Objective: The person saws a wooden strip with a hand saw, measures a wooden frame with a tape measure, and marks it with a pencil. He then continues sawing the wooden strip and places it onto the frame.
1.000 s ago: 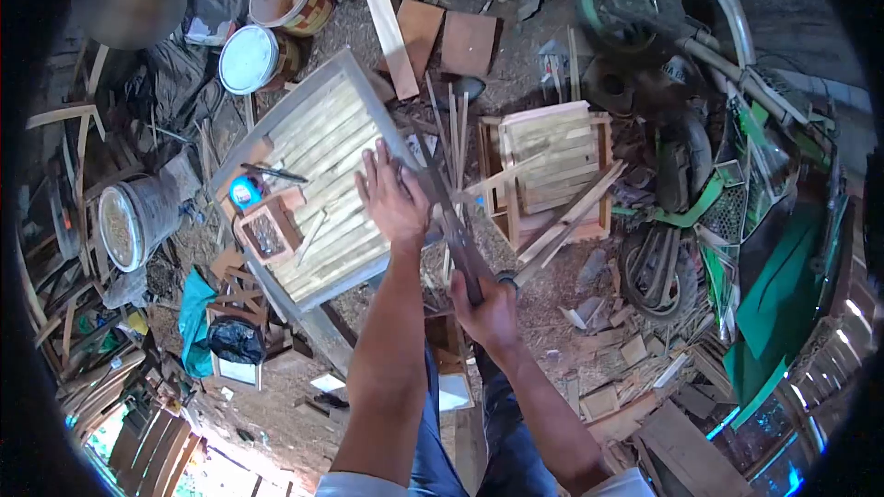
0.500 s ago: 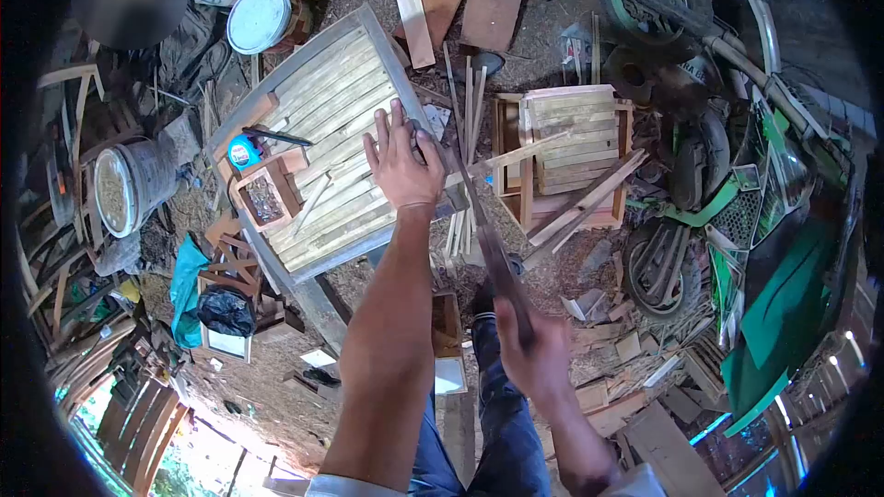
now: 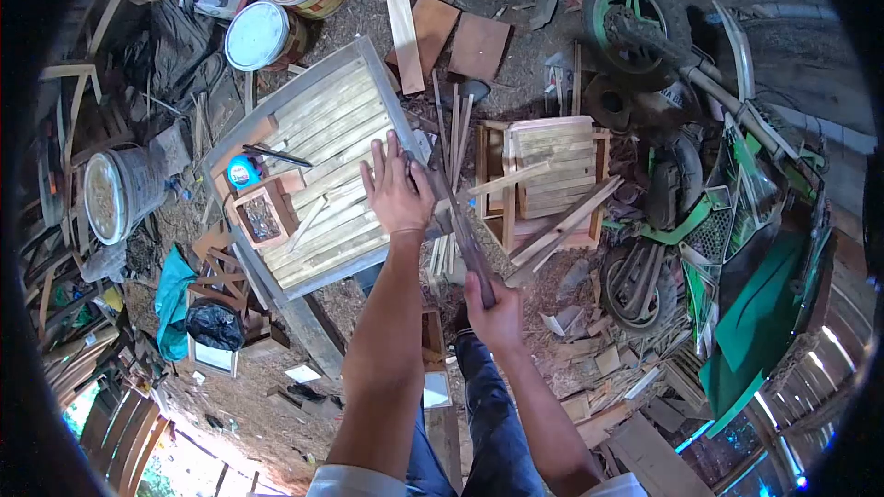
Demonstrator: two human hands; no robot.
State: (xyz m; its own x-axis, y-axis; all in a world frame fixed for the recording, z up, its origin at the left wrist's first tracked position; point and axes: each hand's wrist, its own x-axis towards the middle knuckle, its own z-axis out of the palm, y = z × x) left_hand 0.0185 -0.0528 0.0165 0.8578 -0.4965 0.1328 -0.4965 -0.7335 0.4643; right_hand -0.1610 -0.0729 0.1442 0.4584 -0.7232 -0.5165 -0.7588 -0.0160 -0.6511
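My left hand (image 3: 400, 191) lies with fingers stretched out near the right edge of the slatted wooden tabletop (image 3: 331, 110). A narrow wooden strip (image 3: 511, 179) juts rightward past that edge; its other end is hidden around my left hand. My right hand (image 3: 495, 315) is wrapped round the lower end of a handsaw (image 3: 468, 244), seen almost edge-on. The saw's long dark blade slants up and left across the strip, close beside my left fingers. On the tabletop are a blue tape measure (image 3: 243, 171), a dark pencil-like stick (image 3: 278, 156) and a small wooden box (image 3: 265, 215) with small bits in it.
To the right stands a slatted wooden stool or crate (image 3: 552, 152) with loose strips leaning on it. A partly dismantled green motorcycle (image 3: 700, 212) lies farther right. Buckets (image 3: 258, 37) stand behind the tabletop. Scrap boards (image 3: 480, 43) and a black bag (image 3: 215, 323) lie on the littered ground.
My right hand has moved up and left, pushing the saw forward along its length. My left hand stays on the tabletop. The view has shifted slightly.
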